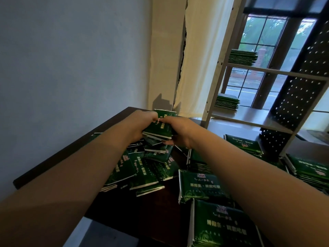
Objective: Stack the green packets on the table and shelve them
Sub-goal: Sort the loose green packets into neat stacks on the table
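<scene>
Gripping one small stack of green packets (158, 129), left hand (140, 123) and right hand (179, 131) close around its sides.

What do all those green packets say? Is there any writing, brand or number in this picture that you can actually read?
Nearest packet: pale characters and a small emblem, too blurred to read.
Packet behind it: the same layout, also blurred.
Small stack held by left hand and right hand: print too small to read.
Stacks on the shelf: only edges show.
Nothing legible elsewhere.
</scene>
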{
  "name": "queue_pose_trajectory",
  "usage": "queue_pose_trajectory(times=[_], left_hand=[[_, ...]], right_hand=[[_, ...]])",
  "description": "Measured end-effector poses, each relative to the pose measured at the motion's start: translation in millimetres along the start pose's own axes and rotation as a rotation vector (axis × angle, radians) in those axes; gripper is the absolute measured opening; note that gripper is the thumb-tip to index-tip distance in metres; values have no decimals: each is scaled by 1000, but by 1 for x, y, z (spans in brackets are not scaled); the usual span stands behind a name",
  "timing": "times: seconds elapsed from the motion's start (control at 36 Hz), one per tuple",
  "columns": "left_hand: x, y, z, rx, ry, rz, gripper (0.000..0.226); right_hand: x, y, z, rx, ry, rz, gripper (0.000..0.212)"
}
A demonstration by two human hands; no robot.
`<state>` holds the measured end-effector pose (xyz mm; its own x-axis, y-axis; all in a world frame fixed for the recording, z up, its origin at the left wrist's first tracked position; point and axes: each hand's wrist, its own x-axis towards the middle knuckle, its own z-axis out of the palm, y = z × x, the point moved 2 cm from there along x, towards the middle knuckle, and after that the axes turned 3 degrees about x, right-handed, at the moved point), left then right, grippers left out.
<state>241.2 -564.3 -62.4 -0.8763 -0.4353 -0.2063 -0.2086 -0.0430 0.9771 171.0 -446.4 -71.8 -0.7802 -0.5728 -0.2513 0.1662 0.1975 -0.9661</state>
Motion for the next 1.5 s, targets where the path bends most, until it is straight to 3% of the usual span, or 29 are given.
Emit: queue_pose_trajectory(times=[0.06, 0.19, 0.28, 0.36, 0.61, 0.92, 1.03, 1.14, 1.22, 1.31, 1.5], left_hand=[[14, 2, -4, 92, 65, 41, 24], [50, 2, -6, 318, 158, 121, 25], [66, -2, -3, 469, 148, 168, 24], [81, -8, 0, 575, 103, 199, 24], [115, -31, -2, 750, 62, 40, 36], [107, -30, 5, 743, -17, -23, 54], [101, -29, 9, 687, -41, -43, 46], [95, -28, 11, 670, -41, -39, 47], [90, -30, 11, 666, -51, -45, 47], [86, -28, 11, 628, -65, -45, 49], [68, -18, 10, 565, -49, -34, 35]], right_hand=[[4, -4, -1, -30, 52, 23, 16], [19, -6, -3, -37, 122, 51, 21], [39, 0, -1, -100, 156, 59, 8], [52, 4, 0, -114, 177, 114, 22], [72, 19, 3, -83, 162, 347, 20], [84, 22, 4, -77, 181, 432, 27], [86, 21, 4, -84, 251, 330, 19], [85, 26, 2, -101, 268, 360, 33], [74, 19, 0, -135, 230, 352, 31], [70, 14, -7, -110, 182, 324, 20], [36, 9, -18, 40, 193, 296, 24]])
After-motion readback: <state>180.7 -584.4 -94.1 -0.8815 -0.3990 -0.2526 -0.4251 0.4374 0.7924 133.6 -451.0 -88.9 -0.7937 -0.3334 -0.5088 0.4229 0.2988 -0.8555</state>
